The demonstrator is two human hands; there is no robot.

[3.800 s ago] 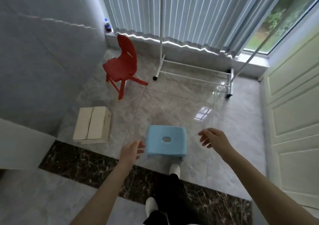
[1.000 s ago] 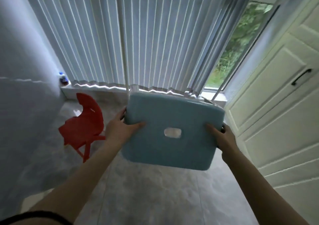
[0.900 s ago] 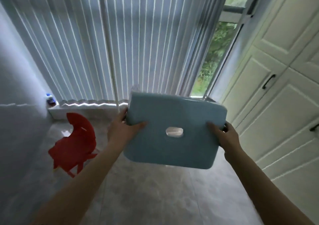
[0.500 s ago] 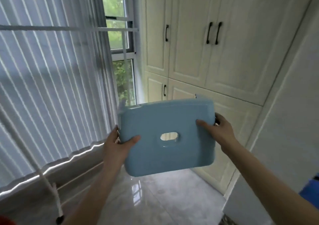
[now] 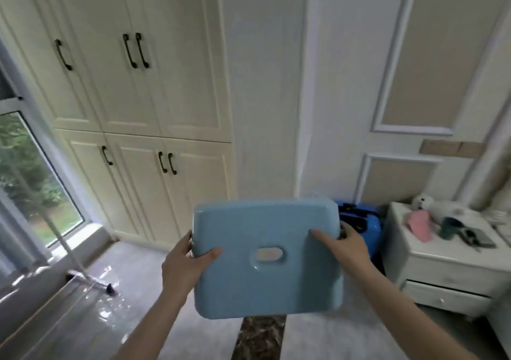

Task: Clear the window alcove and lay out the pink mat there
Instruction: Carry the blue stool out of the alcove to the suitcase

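A person is standing in a pale room, looking down and forward over their two bare forearms. The floor (image 5: 83, 329) is showing as glossy grey marble-look tile, reflecting window light, with a dark brown veined strip (image 5: 258, 337) running away beneath the hands. Cream panelled cupboard doors (image 5: 132, 88) with slim, curved black handles are filling the wall ahead and to the left, stacked in an upper and a lower row. At the far left a window (image 5: 30, 182) is showing green foliage outside, and the thin white leg of a rack (image 5: 83, 276) is resting on the floor near it. To the right, a wall of beige panels framed in white moulding (image 5: 414, 63) is rising behind a white bedside cabinet (image 5: 442, 265) with a drawer; a pink item, a dark green item and a fluffy white toy are lying on its top, too blurred to tell more. A bright blue suitcase (image 5: 367, 229) is standing between the cabinet and the cupboards. The light blue plastic stool (image 5: 266, 260) is being held up in mid-air at the centre, its smooth, rounded-corner rectangular seat facing the camera, with an oval grip hole in the middle. The left hand (image 5: 185, 265) is gripping the stool's left edge, thumb lying across the seat, and the right hand (image 5: 345, 246) is gripping the right edge the same way.
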